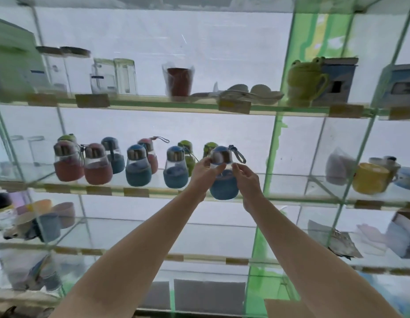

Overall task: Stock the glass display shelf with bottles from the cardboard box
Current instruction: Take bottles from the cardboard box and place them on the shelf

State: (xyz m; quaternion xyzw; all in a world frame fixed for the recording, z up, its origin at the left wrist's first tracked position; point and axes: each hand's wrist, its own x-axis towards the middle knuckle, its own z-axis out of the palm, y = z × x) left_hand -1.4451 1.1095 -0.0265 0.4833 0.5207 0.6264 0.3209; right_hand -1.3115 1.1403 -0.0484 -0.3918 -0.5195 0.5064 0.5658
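Both arms reach up to a glass display shelf [153,191]. Between the two hands sits a blue-sleeved bottle [223,180] at the shelf's front edge, rightmost in a row of red, blue and green bottles [137,167]. The left hand [202,172] and right hand [247,180] each pinch its clear neck from opposite sides, fingertips just under the metal cap band.

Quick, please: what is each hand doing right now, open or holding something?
Left hand: holds the blue bottle near its neck.
Right hand: fingers pinch the same bottle from the other side.
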